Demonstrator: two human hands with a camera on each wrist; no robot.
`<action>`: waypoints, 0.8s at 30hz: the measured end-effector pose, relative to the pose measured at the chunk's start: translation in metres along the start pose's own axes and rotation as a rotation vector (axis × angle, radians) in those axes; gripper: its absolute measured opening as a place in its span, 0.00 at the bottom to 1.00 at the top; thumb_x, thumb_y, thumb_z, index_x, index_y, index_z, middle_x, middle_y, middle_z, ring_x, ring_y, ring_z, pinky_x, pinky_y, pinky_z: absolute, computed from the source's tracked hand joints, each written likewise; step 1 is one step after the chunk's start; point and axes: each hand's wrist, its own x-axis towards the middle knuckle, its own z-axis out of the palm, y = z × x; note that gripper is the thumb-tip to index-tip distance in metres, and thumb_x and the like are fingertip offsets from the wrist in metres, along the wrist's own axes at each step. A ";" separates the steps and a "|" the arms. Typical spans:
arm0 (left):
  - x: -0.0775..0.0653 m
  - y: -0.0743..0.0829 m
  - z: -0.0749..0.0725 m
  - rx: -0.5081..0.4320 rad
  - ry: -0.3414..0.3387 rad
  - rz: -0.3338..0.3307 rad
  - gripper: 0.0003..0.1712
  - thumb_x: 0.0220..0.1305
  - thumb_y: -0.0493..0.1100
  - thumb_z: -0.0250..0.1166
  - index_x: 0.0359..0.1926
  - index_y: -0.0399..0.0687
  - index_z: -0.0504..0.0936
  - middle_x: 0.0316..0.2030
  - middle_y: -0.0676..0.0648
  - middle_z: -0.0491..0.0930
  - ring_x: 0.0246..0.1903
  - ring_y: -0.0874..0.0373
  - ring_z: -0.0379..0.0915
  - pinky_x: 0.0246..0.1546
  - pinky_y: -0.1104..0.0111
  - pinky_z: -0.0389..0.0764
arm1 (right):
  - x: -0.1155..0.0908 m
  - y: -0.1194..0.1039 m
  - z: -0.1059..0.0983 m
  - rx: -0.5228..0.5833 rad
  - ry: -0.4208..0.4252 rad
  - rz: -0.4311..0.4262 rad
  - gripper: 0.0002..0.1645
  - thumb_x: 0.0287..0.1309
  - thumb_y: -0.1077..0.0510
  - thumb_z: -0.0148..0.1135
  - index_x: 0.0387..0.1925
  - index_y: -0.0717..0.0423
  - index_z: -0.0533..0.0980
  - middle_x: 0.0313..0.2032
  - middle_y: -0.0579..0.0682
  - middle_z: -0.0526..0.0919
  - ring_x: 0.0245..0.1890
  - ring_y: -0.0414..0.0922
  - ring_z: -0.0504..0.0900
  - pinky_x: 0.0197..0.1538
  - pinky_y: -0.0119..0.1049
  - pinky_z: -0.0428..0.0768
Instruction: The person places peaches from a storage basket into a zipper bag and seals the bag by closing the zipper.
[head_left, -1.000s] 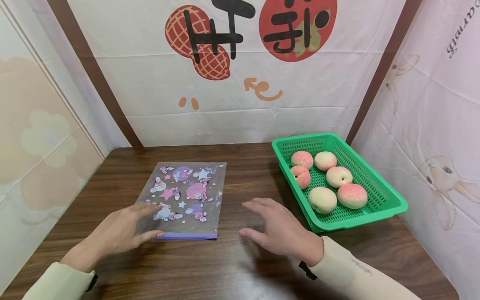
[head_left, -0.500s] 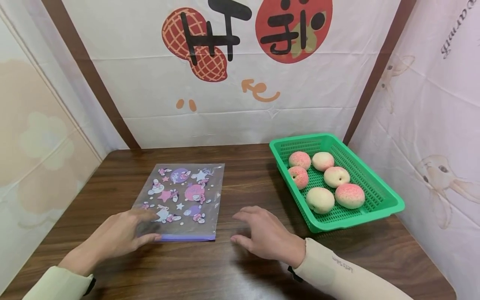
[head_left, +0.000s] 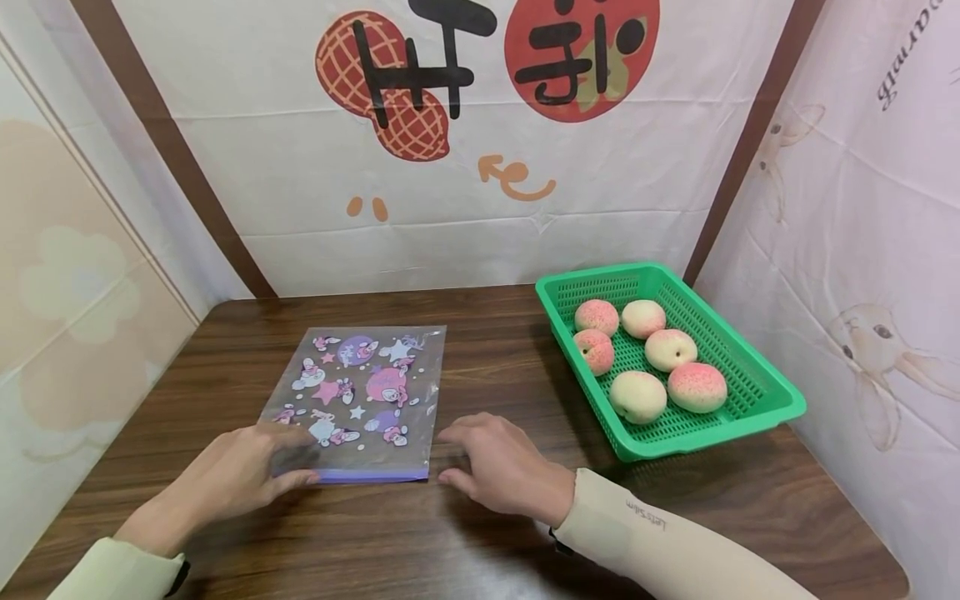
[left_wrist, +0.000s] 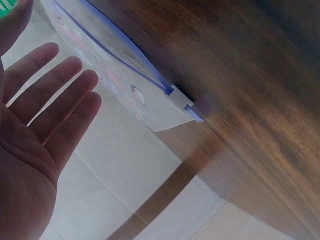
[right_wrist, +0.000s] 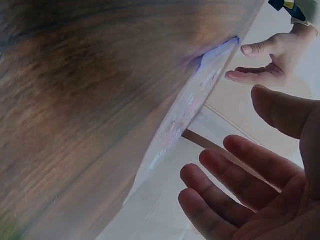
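A clear zip bag (head_left: pixel 360 400) printed with pink and purple cartoon figures lies flat on the table, its purple zip edge toward me. In the left wrist view a white slider (left_wrist: pixel 181 98) sits near one end of the zip, and the bag's mouth gapes slightly. My left hand (head_left: pixel 232 471) hovers over the bag's near left corner with fingers spread, holding nothing. Just off the bag's right edge is my right hand (head_left: pixel 502 467), its fingers relaxed and pointing at the bag, also holding nothing. The right wrist view shows loosely extended fingers (right_wrist: pixel 240 185).
At the right of the wooden table (head_left: pixel 495 333) stands a green plastic basket (head_left: pixel 750 358) with several pink and cream peaches (head_left: pixel 697 387) in it. A printed cloth (head_left: pixel 450 242) hangs behind the table, and more cloth lines both sides.
My right hand has moved left, away from the basket and up to the bag's right edge. The left hand stays nearly in place over the bag's corner. The head view has shifted slightly.
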 end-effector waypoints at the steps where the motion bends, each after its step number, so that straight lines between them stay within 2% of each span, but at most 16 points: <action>1: 0.000 0.000 0.000 0.000 0.004 0.002 0.24 0.53 0.63 0.78 0.43 0.53 0.89 0.41 0.58 0.87 0.40 0.56 0.86 0.36 0.55 0.85 | 0.001 -0.001 0.001 0.001 -0.005 0.000 0.24 0.63 0.48 0.73 0.56 0.53 0.83 0.54 0.46 0.86 0.56 0.45 0.82 0.59 0.43 0.79; 12: 0.001 -0.001 0.004 -0.021 0.034 0.045 0.20 0.52 0.58 0.80 0.42 0.55 0.89 0.40 0.60 0.87 0.40 0.58 0.85 0.37 0.57 0.85 | 0.006 -0.003 0.016 -0.041 -0.026 -0.027 0.24 0.61 0.49 0.74 0.57 0.51 0.83 0.55 0.45 0.85 0.56 0.45 0.82 0.59 0.43 0.80; 24: 0.000 -0.002 0.005 -0.022 -0.004 0.034 0.21 0.52 0.60 0.80 0.43 0.55 0.89 0.41 0.59 0.87 0.42 0.54 0.86 0.39 0.55 0.85 | 0.014 -0.010 0.024 -0.106 -0.011 -0.068 0.20 0.60 0.48 0.75 0.50 0.50 0.84 0.46 0.42 0.87 0.48 0.43 0.84 0.53 0.41 0.82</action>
